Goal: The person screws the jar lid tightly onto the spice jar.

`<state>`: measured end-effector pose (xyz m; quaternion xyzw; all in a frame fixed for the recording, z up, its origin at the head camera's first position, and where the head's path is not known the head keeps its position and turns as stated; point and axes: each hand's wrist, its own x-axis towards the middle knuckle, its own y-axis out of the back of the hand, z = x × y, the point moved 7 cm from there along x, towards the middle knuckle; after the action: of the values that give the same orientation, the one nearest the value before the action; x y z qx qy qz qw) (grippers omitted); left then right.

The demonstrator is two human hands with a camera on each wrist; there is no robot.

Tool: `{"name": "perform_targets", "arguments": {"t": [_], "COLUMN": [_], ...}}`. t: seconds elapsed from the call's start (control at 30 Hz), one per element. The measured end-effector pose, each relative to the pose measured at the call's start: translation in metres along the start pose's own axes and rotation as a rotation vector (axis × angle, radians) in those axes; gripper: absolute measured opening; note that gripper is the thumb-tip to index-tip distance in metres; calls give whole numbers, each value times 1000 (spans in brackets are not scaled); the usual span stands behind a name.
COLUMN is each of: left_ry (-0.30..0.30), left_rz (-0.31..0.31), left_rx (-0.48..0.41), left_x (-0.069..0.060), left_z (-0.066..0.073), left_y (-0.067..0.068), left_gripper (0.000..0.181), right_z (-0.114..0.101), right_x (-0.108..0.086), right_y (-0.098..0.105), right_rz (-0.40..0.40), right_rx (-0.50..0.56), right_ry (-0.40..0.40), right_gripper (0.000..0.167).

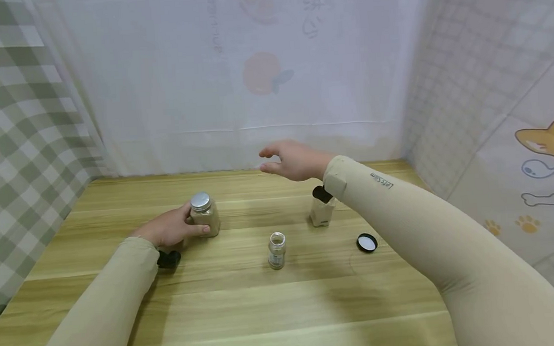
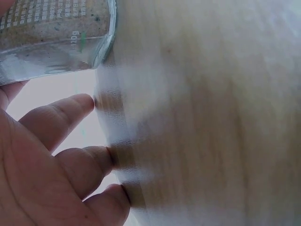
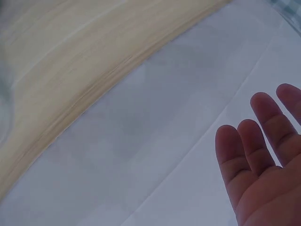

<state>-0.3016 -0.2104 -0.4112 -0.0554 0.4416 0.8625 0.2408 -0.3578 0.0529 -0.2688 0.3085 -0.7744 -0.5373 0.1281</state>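
My left hand point(image 1: 173, 229) holds a square glass jar point(image 1: 207, 223) with a silver screw lid point(image 1: 200, 201) between thumb and forefinger; it stands on the table at the left. In the left wrist view the same jar point(image 2: 56, 40) shows printed text and speckled contents, and the other fingers point(image 2: 84, 169) reach down to the wood. My right hand point(image 1: 295, 160) hovers over the back of the table, its fingers apart and holding nothing. The right wrist view shows that hand point(image 3: 268, 174) with its fingers extended, the white curtain behind.
A small uncapped glass bottle point(image 1: 276, 252) stands mid-table. Behind my right forearm is a beige container point(image 1: 322, 212) with a dark top, partly covered by the sleeve. A black-rimmed lid point(image 1: 367, 243) lies white side up at the right. A white curtain point(image 1: 181, 94) hangs behind the wooden table point(image 1: 248, 317).
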Motion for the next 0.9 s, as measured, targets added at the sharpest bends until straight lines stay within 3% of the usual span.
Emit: {"name": "perform_targets", "arguments": {"t": [0.43, 0.9], "left_ry": [-7, -8], "left_rz": [10, 15], "left_rx": [-3, -5], "left_x": [-2, -2], "left_z": [1, -1], "left_y": [0, -1], "left_gripper": [98, 102], "right_z": [60, 131], "right_x": [-58, -124], "right_y": [21, 8], "right_rz": [93, 113], "right_rx": [54, 54], "right_ry": [-85, -229], "right_gripper": [53, 54]}}
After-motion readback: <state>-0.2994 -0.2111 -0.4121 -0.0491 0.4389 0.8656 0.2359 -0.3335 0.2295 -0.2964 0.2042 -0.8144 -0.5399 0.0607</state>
